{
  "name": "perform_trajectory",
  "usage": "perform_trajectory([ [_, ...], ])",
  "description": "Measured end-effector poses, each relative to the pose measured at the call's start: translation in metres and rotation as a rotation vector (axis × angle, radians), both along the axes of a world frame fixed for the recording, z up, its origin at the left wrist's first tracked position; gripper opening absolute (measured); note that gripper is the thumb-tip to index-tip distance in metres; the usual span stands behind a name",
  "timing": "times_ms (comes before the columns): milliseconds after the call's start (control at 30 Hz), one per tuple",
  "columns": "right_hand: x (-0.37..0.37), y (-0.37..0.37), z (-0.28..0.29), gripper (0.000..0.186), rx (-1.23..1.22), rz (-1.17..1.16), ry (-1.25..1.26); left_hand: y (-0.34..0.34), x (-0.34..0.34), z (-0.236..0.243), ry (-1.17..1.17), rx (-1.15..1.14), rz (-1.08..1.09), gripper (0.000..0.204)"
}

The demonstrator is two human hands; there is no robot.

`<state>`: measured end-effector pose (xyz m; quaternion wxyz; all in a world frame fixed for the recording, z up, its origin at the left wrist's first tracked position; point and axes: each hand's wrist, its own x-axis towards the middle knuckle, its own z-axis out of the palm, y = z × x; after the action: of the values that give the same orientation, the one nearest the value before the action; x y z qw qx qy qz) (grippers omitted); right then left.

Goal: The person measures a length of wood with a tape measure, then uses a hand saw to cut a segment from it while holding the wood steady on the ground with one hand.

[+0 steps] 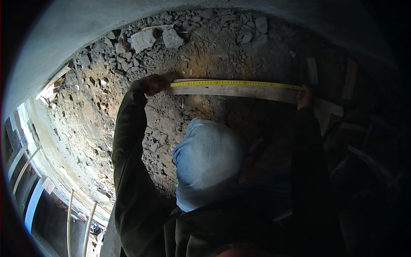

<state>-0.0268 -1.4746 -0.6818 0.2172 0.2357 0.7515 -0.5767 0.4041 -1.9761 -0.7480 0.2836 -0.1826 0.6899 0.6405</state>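
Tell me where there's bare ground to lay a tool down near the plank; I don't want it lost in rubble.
Freest: the packed dirt patch just below the pale wooden plank, between the left hand and right hand. Crowded: the grey broken stones above the plank, and the yellow tape measure covers its upper edge.

A yellow tape measure lies along a long pale wooden board on rubble-strewn dirt ground. Left grip holds one end, right grip the other; two grey stone chunks lie beyond the left grip.
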Motion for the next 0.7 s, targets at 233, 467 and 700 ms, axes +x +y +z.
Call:
perform_trajectory([
  [233,0.013,-0.009,-0.004,0.028,0.046,0.017,-0.082,0.000,-0.006,0.024,-0.251,0.004,0.009,0.019],
  [467,0.004,0.054,-0.044,0.029,0.288,0.627,0.287,0.002,-0.012,0.018,-0.344,0.012,0.012,0.018],
  [700,0.036,0.007,-0.030,0.040,0.053,0.257,-0.078,-0.003,0.011,-0.003,-0.273,-0.024,0.008,0.018],
])
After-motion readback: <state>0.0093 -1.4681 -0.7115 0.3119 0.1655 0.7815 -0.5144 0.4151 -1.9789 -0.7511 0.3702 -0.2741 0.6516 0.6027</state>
